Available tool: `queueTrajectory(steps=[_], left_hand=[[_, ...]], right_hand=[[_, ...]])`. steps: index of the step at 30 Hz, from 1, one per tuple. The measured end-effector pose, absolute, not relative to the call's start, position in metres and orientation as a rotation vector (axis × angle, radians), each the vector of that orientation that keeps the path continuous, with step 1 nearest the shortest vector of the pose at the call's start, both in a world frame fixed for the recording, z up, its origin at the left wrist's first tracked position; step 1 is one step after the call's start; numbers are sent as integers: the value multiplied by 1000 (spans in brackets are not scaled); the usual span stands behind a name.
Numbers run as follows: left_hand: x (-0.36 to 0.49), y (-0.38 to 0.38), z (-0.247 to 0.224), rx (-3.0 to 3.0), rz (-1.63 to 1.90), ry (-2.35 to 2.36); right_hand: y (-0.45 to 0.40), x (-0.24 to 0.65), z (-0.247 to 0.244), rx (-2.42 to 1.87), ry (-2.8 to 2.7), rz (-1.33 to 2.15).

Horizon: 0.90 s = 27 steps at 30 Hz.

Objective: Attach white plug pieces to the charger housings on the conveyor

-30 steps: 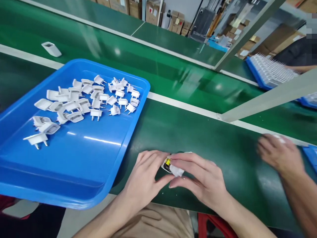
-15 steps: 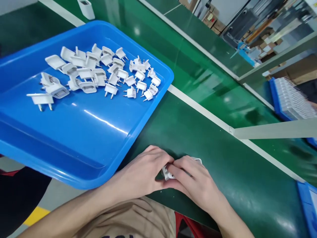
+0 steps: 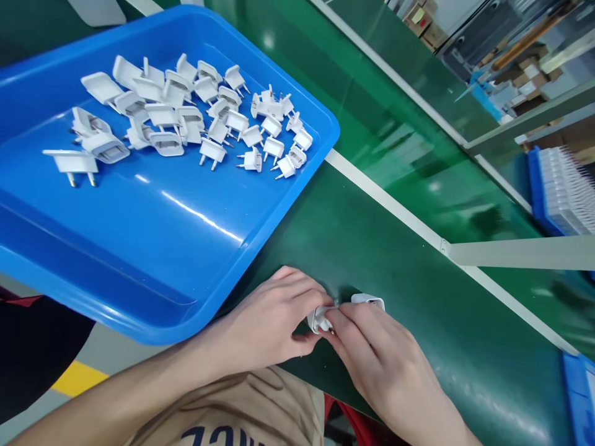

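Between my two hands, just above the green bench, is a small white plug piece [image 3: 318, 319] with metal pins showing. My left hand [image 3: 274, 319] grips its left side between thumb and fingers. From the right, the fingertips of my right hand [image 3: 379, 353] pinch it near the pins. Partly hidden behind my right hand lies a white charger housing [image 3: 367, 300] on the bench. Up and to the left, a blue tray [image 3: 199, 260] holds several white two-pin plug pieces [image 3: 167, 144], loosely heaped.
The green bench top [image 3: 372, 241] runs along a pale metal strip [image 3: 385, 192]. A pale post [image 3: 515, 251] crosses at the right. Beyond it, a blue tray [image 3: 542, 192] carries rows of white parts [image 3: 567, 189]. Another blue container [image 3: 576, 384] stands at the lower right edge.
My right hand has shifted slightly right and its fingers have opened out a little, so more of the plug piece and the charger housing behind shows. The camera view has shifted.
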<state>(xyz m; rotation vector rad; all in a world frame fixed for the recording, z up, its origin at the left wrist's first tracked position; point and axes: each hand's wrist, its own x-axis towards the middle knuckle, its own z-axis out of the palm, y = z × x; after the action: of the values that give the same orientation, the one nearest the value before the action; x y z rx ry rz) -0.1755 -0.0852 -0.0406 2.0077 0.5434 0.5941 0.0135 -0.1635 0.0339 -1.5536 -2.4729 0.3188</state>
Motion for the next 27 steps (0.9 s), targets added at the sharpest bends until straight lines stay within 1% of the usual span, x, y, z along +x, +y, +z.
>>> queueTrajectory(steps=[8,12,17,19,22,25,27], left_hand=[[-176,-85,-43,2009,600,540],[-176,-84,-40,1984,570,545],[-178,-82,-39,1978,587,515],[-177,-81,-42,1990,595,511],[-173,-82,-44,2049,592,518],[-176,-88,-32,2148,550,528],[-189,-92,-17,2245,488,544]], right_hand=[[-162,9,37,-1637,-2497,387],[-156,7,37,-1591,-2574,317],[-162,5,25,-1549,-2545,189],[-162,3,25,-1580,-2528,224],[-156,0,30,-1626,-2510,369],[-155,5,34,-1592,-2516,335],[-167,13,24,-1486,-2507,237]])
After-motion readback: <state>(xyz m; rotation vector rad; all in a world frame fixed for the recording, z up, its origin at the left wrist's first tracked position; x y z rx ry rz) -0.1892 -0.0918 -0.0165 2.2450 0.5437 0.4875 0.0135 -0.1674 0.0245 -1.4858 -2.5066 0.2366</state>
